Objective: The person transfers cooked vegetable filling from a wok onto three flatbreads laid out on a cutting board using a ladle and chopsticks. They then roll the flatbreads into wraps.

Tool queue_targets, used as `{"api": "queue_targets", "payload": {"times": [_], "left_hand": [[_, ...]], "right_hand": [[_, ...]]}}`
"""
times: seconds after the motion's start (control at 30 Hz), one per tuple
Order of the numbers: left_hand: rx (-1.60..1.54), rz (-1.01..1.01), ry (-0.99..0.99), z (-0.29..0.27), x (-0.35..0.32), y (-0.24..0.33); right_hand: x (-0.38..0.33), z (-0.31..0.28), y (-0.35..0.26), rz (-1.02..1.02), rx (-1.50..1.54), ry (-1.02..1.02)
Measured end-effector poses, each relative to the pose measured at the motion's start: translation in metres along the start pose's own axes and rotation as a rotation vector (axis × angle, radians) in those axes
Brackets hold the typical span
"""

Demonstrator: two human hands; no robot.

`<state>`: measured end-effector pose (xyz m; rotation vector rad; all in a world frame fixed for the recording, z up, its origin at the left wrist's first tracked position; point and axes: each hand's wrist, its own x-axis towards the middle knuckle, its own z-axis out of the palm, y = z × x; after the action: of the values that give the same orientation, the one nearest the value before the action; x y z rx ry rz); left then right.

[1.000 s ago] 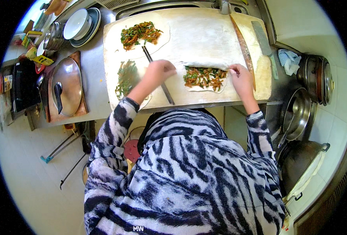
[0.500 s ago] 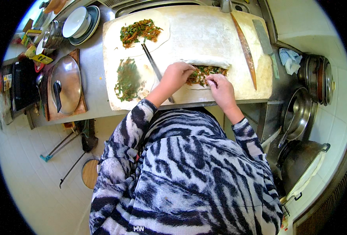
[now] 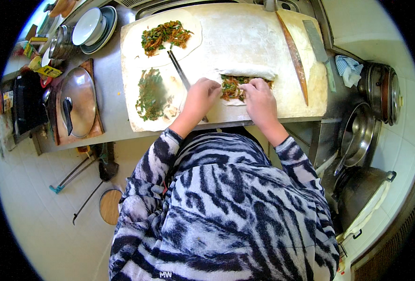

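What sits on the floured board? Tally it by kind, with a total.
Dough wrappers with filling: 3, one far left, one near left, one being folded under the left hand and right hand
Chopsticks, dark pair: 1
Long wooden rolling stick: 1
Total: 5

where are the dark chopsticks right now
In the head view, the pair of dark chopsticks lies slanted on the floured wooden board, left of centre, its lower end running under the left hand.
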<state>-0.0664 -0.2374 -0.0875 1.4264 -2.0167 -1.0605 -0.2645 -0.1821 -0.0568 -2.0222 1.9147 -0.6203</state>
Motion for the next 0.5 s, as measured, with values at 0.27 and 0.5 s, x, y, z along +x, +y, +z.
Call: {"api": "queue_targets", "payload": {"times": [0.27,0.5], "left_hand": [[0.062,0.011,0.087,0.02,-0.005,0.007],[0.101,0.262,0.236,-0.001,0.041,0.008]], "right_hand": [[-0.009,-0.012,0.017,0.126,0.066,0.078],[0.039,-0.025,0.063,-0.011,-0.04,0.222]]}}
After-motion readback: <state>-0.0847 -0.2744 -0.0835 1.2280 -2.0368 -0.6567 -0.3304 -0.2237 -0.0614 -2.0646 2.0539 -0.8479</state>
